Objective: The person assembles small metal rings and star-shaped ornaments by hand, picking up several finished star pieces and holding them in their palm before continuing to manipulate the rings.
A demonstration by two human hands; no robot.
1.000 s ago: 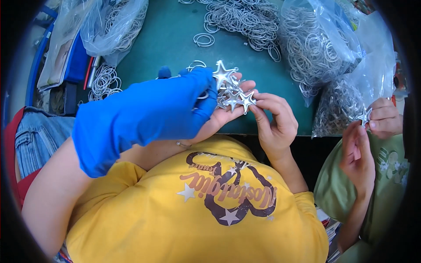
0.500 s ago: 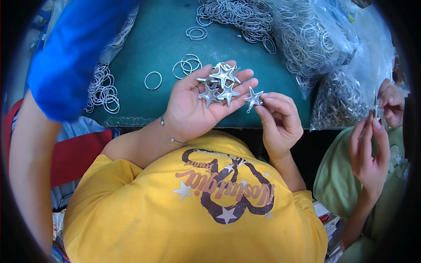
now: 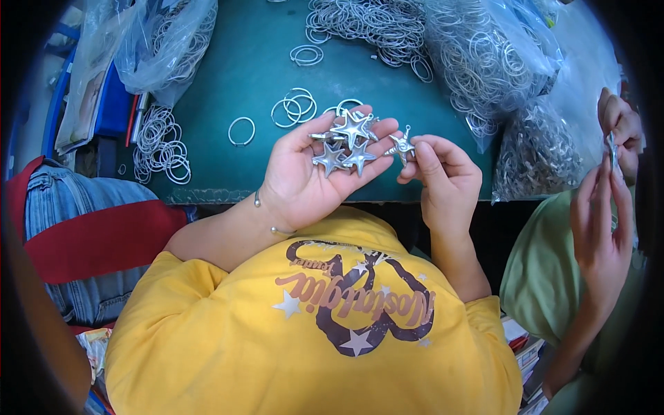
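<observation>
The left hand (image 3: 297, 166) lies palm up above the near edge of the counter (image 3: 221, 83), with its fingers loosely spread and not closed. On this palm and the roots of the fingers rests a small heap of silver stars (image 3: 353, 126); three of them show their faces clearly, and how many lie below I cannot tell. A thin bracelet (image 3: 258, 203) is around the left wrist.

The right hand (image 3: 449, 180) is also above the near edge, and its thumb and forefinger are closed on a single star (image 3: 400, 146). This one turns a patterned face upward, with its small loop toward the far edge. It is just beside the left fingertips; whether it touches them, I cannot tell.

Beyond the left hand, overlapping rings (image 3: 296, 107) lie flat, and a lone ring (image 3: 239, 144) is nearer to the left edge. More loose rings (image 3: 162, 149) lie at that edge. Near the far edge there is a big ring pile (image 3: 373, 28), and to its right stands a clear bag of rings (image 3: 477, 69). A bag of small metal pieces (image 3: 539, 152) sits by the near edge, toward the right. Beside it, a co-worker's hands (image 3: 602, 225) hold a thin silvery piece, seen edge-on.
</observation>
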